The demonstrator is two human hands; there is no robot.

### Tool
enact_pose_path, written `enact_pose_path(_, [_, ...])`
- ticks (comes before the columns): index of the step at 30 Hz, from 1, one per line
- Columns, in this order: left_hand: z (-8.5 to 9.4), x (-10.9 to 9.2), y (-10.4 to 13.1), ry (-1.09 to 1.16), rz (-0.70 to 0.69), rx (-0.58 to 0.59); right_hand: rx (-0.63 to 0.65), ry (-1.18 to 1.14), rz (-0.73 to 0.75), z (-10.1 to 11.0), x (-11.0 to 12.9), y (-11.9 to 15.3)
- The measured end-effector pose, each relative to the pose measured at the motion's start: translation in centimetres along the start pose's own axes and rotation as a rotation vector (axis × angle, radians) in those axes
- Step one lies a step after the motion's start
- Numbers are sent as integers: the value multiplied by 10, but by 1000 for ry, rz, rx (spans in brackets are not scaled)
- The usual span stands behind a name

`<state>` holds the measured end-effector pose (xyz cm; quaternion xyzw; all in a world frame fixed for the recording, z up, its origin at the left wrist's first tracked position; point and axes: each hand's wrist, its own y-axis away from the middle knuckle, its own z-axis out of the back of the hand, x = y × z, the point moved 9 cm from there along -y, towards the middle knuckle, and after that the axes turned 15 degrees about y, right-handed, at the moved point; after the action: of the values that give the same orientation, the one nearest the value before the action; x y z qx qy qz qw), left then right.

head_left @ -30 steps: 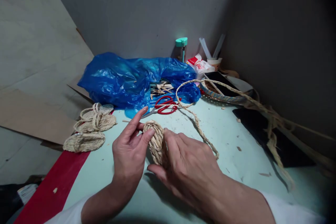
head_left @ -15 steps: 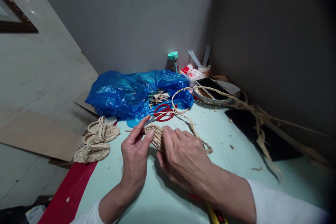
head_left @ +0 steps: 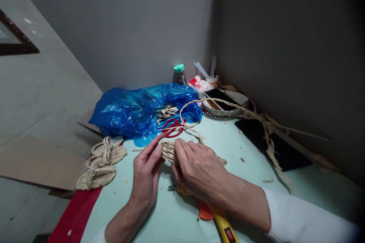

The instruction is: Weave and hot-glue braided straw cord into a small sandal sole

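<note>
A small woven straw piece (head_left: 169, 152) is held between both hands above the pale green table. My left hand (head_left: 147, 169) grips its left end between thumb and fingers. Wrapped over its right side is my right hand (head_left: 196, 165), its fingertips bent and partly hidden. A braided straw cord (head_left: 225, 102) loops behind the hands and runs off to the right. Red-handled scissors (head_left: 172, 128) lie just beyond the fingers. Beneath my right forearm is a yellow tool (head_left: 224, 226) with a red switch, beside an orange piece (head_left: 205, 211).
Finished-looking straw slippers (head_left: 97, 177) sit at the left on a red strip (head_left: 75, 216). A blue plastic bag (head_left: 125, 108) fills the back left. Behind are a teal-lidded jar (head_left: 179, 74), a round basket (head_left: 221, 112) and a black flat object (head_left: 285, 152).
The view has shifted, so the table items appear lower and further left. More of the yellow tool and the orange piece now shows. Both hands keep hold of the woven piece.
</note>
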<state>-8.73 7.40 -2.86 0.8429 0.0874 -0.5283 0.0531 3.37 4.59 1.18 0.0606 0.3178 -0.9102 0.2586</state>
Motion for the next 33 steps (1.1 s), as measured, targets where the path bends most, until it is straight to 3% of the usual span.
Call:
enact_pose_path(8, [-4, -10, -19, -149, 129, 175, 39, -96, 151, -1, -17, 11])
enact_pose_path(14, [-14, 2, -22, -207, 295, 274, 3, -131, 206, -4, -18, 14])
enact_pose_path(27, [-11, 24, -17, -62, 510, 260, -36, -140, 213, -2, -17, 18])
enact_pose_path(33, [-9, 26, -16, -70, 508, 271, -26, -129, 211, -4, -15, 19])
